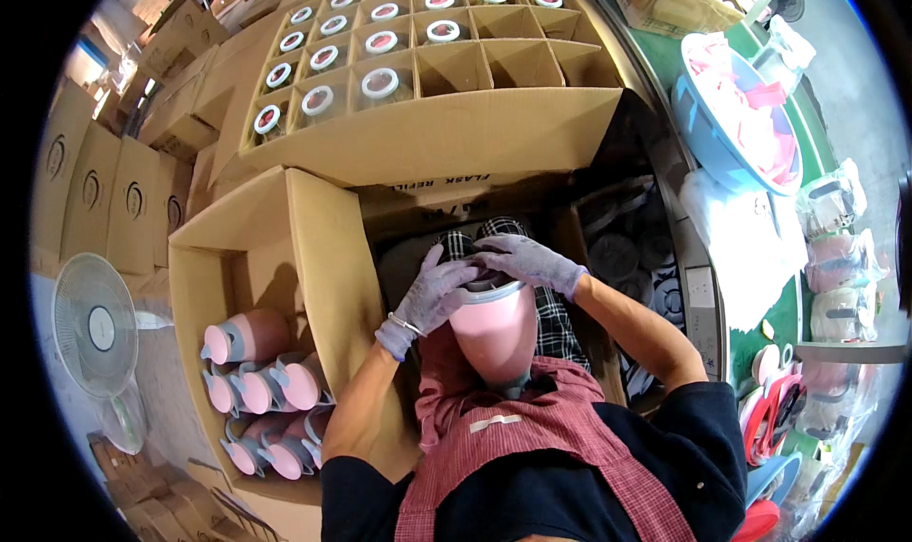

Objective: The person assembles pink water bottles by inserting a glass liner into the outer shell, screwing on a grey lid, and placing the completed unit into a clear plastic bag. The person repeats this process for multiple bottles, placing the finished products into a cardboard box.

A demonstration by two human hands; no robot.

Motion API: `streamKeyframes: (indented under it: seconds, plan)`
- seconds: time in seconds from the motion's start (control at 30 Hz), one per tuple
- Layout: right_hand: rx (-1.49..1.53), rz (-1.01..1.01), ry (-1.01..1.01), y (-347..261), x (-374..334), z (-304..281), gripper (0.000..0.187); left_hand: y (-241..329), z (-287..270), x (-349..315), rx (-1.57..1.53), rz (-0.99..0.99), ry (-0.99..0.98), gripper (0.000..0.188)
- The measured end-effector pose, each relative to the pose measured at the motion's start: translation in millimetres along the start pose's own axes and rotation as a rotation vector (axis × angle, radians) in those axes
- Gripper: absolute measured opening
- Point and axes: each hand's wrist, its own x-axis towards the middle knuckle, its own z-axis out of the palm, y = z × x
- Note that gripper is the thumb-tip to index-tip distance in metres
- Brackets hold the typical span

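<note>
A pink vacuum flask body (496, 331) with a grey rim rests in my lap, against the checked apron (513, 428). My left hand (429, 297), in a pale purple glove with a bracelet at the wrist, curls round the left side of the far end. From the right, my right hand (530, 261), gloved alike, bends its fingers over the same dark, open-looking end. What lies under the fingertips is hidden. In the carton (328, 257) to my left lie several finished-looking pink and grey flasks (255, 335).
Ahead stands a divided carton (456, 114) with several glass refills (380, 84) under white tops. A green bench (746, 328) on the right holds a blue basin (698, 95) of pink parts and bagged flasks (844, 262). A fan (100, 325) stands far left.
</note>
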Motion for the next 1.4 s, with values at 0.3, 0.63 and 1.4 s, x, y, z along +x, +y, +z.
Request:
streamKeyframes:
  seconds: [0.3, 0.63, 1.4]
  plan:
    - [0.753, 0.272, 0.061, -19, -53, -41, 0.038, 14, 60, -13, -0.445, -0.24, 0.438, 0.049]
    - [0.257, 0.645, -0.349, -83, -222, -46, 0.047, 41, 54, -71, -0.823, -0.906, -0.044, 0.036]
    - [2.028, 0.403, 0.78, -34, -191, 49, 0.061, 68, 38, 36, -0.068, -0.073, 0.163, 0.021]
